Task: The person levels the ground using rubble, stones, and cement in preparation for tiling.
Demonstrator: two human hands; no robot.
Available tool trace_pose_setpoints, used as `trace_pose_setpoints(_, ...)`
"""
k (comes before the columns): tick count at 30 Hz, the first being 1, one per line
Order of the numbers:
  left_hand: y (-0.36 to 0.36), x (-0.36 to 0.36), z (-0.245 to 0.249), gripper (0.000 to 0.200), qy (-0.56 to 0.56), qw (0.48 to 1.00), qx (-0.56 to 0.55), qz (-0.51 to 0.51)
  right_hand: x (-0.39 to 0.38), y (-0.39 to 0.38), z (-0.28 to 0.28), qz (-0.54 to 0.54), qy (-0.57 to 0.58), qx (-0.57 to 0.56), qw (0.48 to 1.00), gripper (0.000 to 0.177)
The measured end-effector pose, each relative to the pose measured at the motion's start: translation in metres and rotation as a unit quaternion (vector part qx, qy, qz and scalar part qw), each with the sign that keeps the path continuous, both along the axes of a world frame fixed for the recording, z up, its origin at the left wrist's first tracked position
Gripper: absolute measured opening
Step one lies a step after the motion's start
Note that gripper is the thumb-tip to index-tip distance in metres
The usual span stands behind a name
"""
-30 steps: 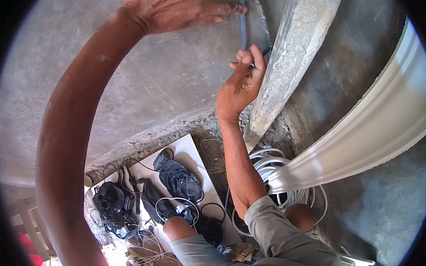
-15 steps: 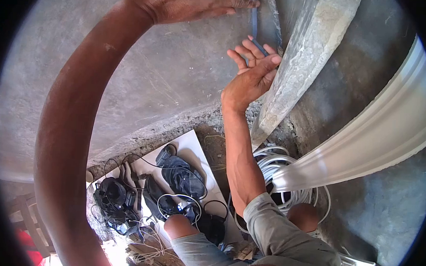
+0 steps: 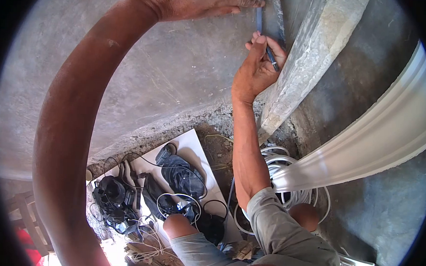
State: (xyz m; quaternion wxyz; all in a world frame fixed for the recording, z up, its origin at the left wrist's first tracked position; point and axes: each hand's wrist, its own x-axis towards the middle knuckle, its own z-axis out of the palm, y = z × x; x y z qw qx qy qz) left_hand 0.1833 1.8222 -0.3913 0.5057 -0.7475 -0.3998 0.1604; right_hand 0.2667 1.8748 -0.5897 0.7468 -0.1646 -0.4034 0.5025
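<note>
The blue cable (image 3: 260, 18) runs up and down in a groove of the grey wall (image 3: 177, 84), at about 12 o'clock in the view. Its lower part passes through the right hand (image 3: 258, 68). That hand is closed around the cable, with the thumb up and the fingers (image 3: 276, 50) curled over it. The left hand (image 3: 195, 4) is at 11 o'clock. It lies flat and open on the wall, and its fingertips (image 3: 249, 1) touch the cable just above the right hand. It grips nothing.

Just to the right of the cable, at 1 o'clock, a rough stone edge (image 3: 311, 56) sticks out from the wall. At 3 o'clock a long white plastic strip (image 3: 379, 135) leans across. Under it, near 5 o'clock, lies a coil of white cable (image 3: 273, 162), next to the person's knee (image 3: 303, 215).

At 7 o'clock a white board (image 3: 191, 144) lies on the ground. A dark bag (image 3: 180, 176) rests on it, with thin wires around it. A black tool (image 3: 114, 195) sits beside the board at 8 o'clock.
</note>
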Motion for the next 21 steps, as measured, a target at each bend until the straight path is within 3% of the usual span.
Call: trace_pose_setpoints(21, -0.0002, 0.0000, 0.0001, 0.036, 0.025, 1.000, 0.017, -0.001, 0.0004, 0.0038, -0.0006, -0.008, -0.011, 0.016, 1.000, 0.026)
